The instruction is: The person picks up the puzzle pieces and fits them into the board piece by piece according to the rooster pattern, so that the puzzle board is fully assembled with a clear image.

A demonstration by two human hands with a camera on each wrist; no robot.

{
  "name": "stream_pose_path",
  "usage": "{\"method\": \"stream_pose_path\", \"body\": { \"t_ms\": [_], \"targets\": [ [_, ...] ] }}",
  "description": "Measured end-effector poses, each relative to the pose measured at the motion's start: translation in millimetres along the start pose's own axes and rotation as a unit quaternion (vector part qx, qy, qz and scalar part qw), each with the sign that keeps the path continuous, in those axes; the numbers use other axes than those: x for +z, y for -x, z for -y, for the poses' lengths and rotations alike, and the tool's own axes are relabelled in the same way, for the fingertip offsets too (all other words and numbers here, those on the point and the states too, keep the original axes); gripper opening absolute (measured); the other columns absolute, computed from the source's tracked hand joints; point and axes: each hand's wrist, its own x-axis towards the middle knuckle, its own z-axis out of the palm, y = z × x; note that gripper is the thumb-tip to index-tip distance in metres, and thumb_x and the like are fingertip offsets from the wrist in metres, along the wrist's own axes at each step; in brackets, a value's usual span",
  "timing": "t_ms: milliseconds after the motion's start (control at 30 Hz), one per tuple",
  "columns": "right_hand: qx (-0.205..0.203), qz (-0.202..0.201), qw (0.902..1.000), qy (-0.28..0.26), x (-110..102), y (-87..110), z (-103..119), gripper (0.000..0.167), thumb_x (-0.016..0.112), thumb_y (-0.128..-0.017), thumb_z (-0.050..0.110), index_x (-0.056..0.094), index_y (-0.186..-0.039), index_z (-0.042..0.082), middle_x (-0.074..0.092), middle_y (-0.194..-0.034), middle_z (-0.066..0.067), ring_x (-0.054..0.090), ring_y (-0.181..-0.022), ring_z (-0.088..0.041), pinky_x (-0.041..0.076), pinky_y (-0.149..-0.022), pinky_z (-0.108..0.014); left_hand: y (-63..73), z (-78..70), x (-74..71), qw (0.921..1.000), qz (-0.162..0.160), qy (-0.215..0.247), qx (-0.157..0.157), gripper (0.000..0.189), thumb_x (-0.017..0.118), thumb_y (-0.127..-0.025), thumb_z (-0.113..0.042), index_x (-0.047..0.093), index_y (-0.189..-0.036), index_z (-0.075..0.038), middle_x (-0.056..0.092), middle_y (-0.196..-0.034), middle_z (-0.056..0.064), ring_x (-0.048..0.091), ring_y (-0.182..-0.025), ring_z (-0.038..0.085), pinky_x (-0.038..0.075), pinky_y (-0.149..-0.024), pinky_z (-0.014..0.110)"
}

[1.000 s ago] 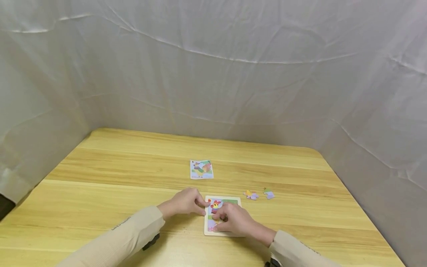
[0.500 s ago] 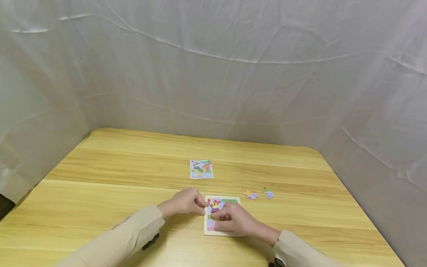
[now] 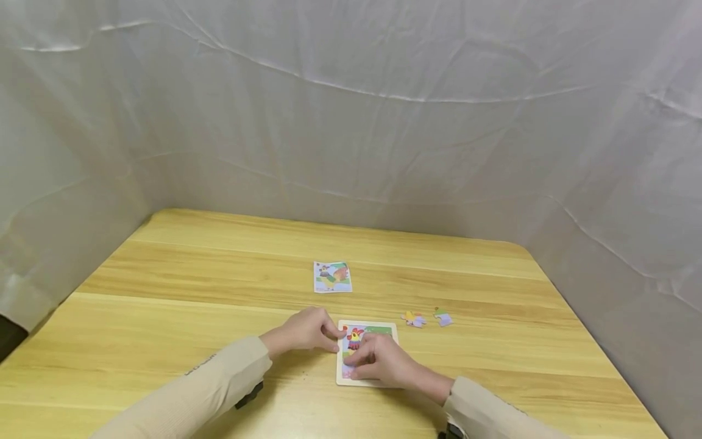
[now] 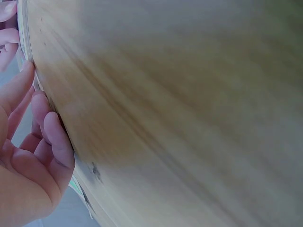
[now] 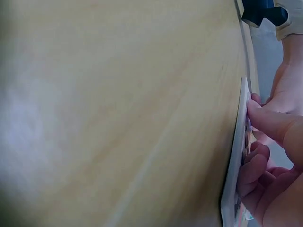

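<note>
A small jigsaw board (image 3: 340, 366) with a pale frame and a rooster picture lies flat near the table's front. At its left edge, my left hand (image 3: 304, 331) holds the frame with thumb and forefinger; in the left wrist view the other fingers (image 4: 59, 142) are curled beside it. My right hand (image 3: 386, 361) is over the board's lower right, covering much of the picture. Its thumb and bent forefinger appear to pinch a puzzle piece (image 5: 248, 130) low over the board, mostly hidden by the fingers.
Two loose jigsaw pieces, one yellow and lilac (image 3: 414, 319), one green and lilac (image 3: 443, 317), lie right of the board. A printed rooster card (image 3: 333, 278) lies farther back. Grey cloth (image 3: 351, 122) hangs around the wooden table (image 3: 192, 286).
My right hand shifts slightly over the board, its fingertips moving a little right and then back left. My left hand stays at the frame's left edge. Loose pieces and card stay put.
</note>
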Motion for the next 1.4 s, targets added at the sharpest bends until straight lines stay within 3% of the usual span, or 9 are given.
{"method": "stream_pose_path", "body": {
  "t_ms": [433,567,767,933,1067,1233,1400],
  "targets": [
    [0.002,0.007,0.9961,0.088,-2.5,0.2,2.1,0.016,0.072,-0.075,0.015,0.072,-0.089,0.009,0.045,-0.065,0.014,0.034,-0.057,0.000,0.032,-0.050,-0.015,-0.8,0.0,-0.1,1.0000,0.000,0.005,-0.007,0.023,0.075,-0.071,-0.015,0.070,-0.093,-0.009,0.067,-0.091,0.005,0.033,-0.039,0.005,0.028,-0.040,0.019],
    [0.002,0.005,0.9962,0.087,-2.9,1.9,1.8,0.017,0.071,-0.076,0.016,0.072,-0.091,0.009,0.042,-0.064,0.014,0.032,-0.056,0.000,0.029,-0.049,-0.015,-1.5,0.2,0.6,1.0000,0.001,0.004,-0.002,0.023,0.074,-0.071,-0.015,0.070,-0.092,-0.008,0.067,-0.094,0.005,0.029,-0.040,0.005,0.025,-0.040,0.018],
    [-0.007,0.021,0.9986,0.049,-3.4,4.7,-0.3,0.019,0.067,-0.080,0.016,0.070,-0.097,0.008,0.048,-0.073,0.013,0.036,-0.059,0.000,0.034,-0.051,-0.015,-1.3,1.0,0.6,1.0000,0.000,0.002,-0.006,0.023,0.075,-0.071,-0.015,0.070,-0.092,-0.009,0.067,-0.094,0.006,0.030,-0.041,0.005,0.027,-0.041,0.019],
    [-0.022,0.040,0.9971,0.061,-3.8,5.9,-1.8,0.016,0.062,-0.083,0.009,0.071,-0.096,0.010,0.046,-0.076,0.013,0.035,-0.059,0.002,0.034,-0.050,-0.014,-1.1,0.2,-0.1,0.9999,-0.001,0.002,-0.013,0.023,0.075,-0.071,-0.015,0.070,-0.093,-0.009,0.067,-0.091,0.006,0.033,-0.040,0.006,0.030,-0.042,0.020],
    [-0.032,0.047,0.9949,0.083,-4.4,6.5,-1.6,0.023,0.057,-0.082,-0.001,0.072,-0.094,0.011,0.042,-0.074,0.013,0.032,-0.061,0.001,0.031,-0.051,-0.013,-1.1,-0.7,-0.4,0.9999,0.002,0.008,-0.013,0.023,0.075,-0.071,-0.015,0.070,-0.093,-0.009,0.067,-0.092,0.005,0.033,-0.037,0.005,0.028,-0.039,0.019],
    [-0.021,0.057,0.9927,0.105,-3.9,5.4,1.0,0.033,0.051,-0.080,-0.007,0.072,-0.095,0.014,0.041,-0.072,0.013,0.030,-0.059,0.000,0.029,-0.049,-0.013,-1.1,0.2,-1.1,0.9999,0.005,0.008,-0.011,0.022,0.074,-0.072,-0.015,0.070,-0.093,-0.009,0.067,-0.091,0.005,0.033,-0.036,0.005,0.026,-0.038,0.018],
    [-0.006,0.069,0.9902,0.121,-4.2,4.8,4.2,0.032,0.051,-0.082,-0.006,0.071,-0.097,0.015,0.039,-0.073,0.013,0.028,-0.056,0.000,0.028,-0.048,-0.014,-0.6,0.6,-0.6,0.9998,0.007,0.013,-0.012,0.023,0.074,-0.072,-0.015,0.070,-0.093,-0.009,0.067,-0.093,0.006,0.033,-0.035,0.004,0.026,-0.038,0.018]
  ]
}}
